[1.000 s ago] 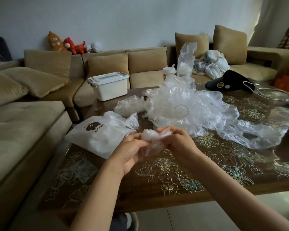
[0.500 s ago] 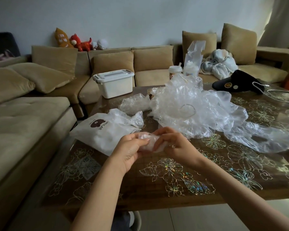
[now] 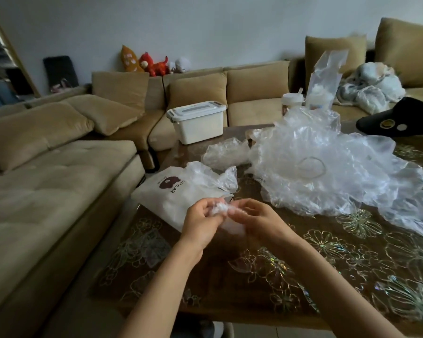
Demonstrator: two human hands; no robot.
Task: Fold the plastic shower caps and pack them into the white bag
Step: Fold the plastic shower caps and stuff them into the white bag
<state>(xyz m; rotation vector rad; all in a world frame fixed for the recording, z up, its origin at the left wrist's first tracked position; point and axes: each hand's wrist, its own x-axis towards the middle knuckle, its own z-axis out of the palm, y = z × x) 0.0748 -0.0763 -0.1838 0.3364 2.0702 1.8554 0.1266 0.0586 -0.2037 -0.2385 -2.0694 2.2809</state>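
The bag (image 3: 178, 193) is laid at the left edge of the table (image 3: 327, 264). Just in front of the bag, to its right, a folded shower cap (image 3: 219, 207) is held between the left hand (image 3: 200, 223) and the right hand (image 3: 257, 220). Just behind the bag a crumpled shower cap (image 3: 224, 153) is laid. Right of the bag a heap of shower caps (image 3: 315, 167) is spread over the table. Farther behind the bag a lidded storage box (image 3: 197, 123) is set on the sofa (image 3: 47, 191), which is also run along the bag's left. Behind and far right of the bag, a cup with a straw (image 3: 292, 101) and a visor cap (image 3: 401, 118) are placed.
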